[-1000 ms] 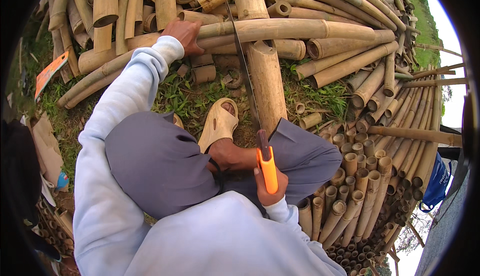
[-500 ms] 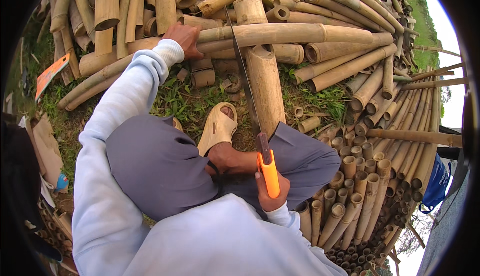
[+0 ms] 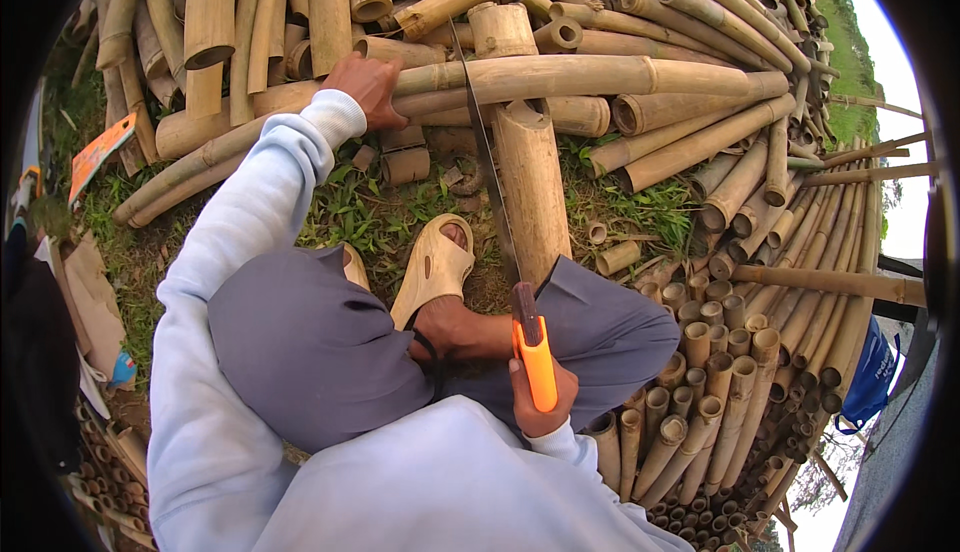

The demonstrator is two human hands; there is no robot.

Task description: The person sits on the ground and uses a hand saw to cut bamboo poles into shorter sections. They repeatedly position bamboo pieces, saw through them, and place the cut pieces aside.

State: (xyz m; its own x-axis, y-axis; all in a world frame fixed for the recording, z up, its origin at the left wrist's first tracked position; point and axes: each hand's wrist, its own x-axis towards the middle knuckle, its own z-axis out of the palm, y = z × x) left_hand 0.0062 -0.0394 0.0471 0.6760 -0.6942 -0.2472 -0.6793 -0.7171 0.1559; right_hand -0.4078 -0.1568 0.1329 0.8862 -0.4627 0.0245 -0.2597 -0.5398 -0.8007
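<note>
My left hand is wrapped round a long bamboo pole, which lies across an upright, leaning bamboo post in front of me. In my right hand is the orange handle of a hand saw. The saw's long thin blade runs away from me and crosses the pole just left of the post, a little right of my left hand. Blade and pole appear to touch; the depth of any cut cannot be made out.
Cut bamboo pieces lie heaped along the far side. At the right, many bamboo tubes are stacked with their ends toward me. An orange flat sheet lies on the grass at the left. A blue bag hangs far right.
The saw and my right hand have come slightly toward me. My left hand keeps its hold on the pole. A small orange thing has come into sight at the left edge.
</note>
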